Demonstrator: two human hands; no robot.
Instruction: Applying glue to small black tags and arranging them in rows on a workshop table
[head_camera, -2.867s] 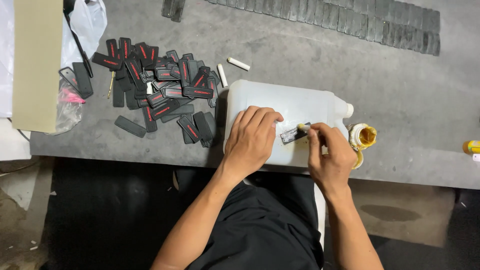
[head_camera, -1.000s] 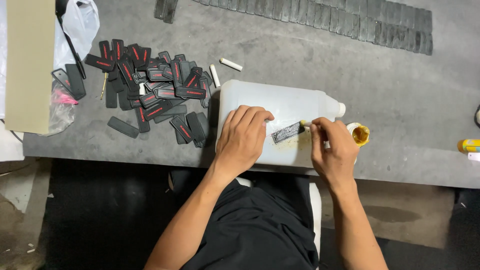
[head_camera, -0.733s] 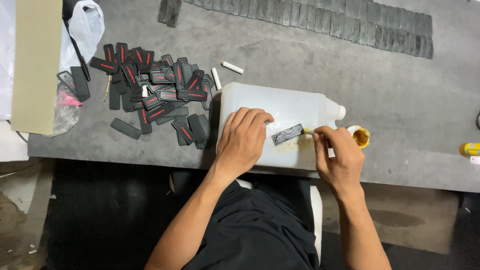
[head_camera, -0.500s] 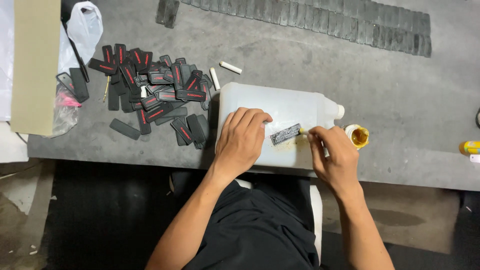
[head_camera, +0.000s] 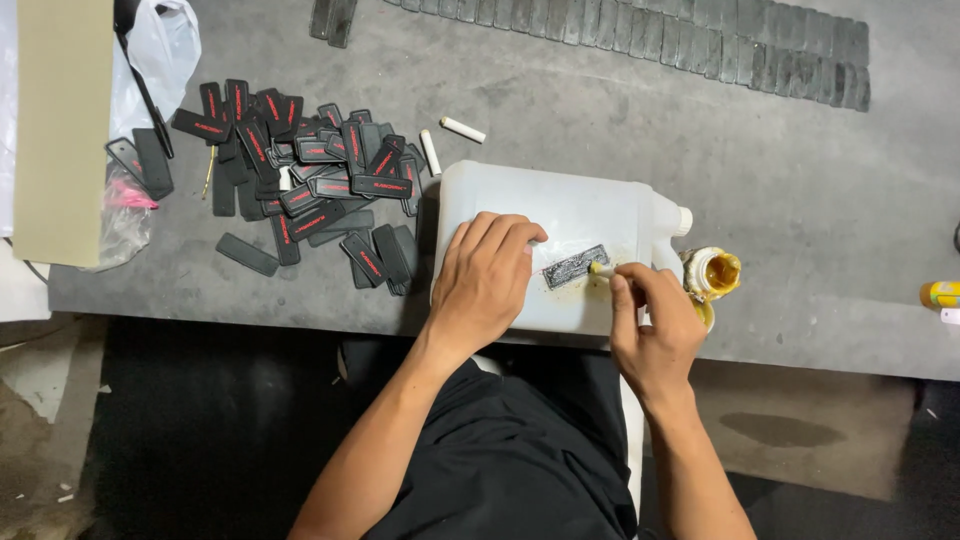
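A small dark patch (head_camera: 575, 266) lies flat on a white jug (head_camera: 560, 215) lying on its side at the grey table (head_camera: 800, 180) edge. The left hand (head_camera: 485, 280) presses beside it, fingers together. The right hand (head_camera: 655, 320) pinches a small brush (head_camera: 601, 269) touching the patch. A glue pot (head_camera: 712, 273) stands just right; black tags (head_camera: 300, 180) lie piled on the left.

A small workshop: a grey counter (head_camera: 800, 180) heaped with black tags (head_camera: 300, 180), rows of strips (head_camera: 640, 35), a glue pot (head_camera: 712, 275).
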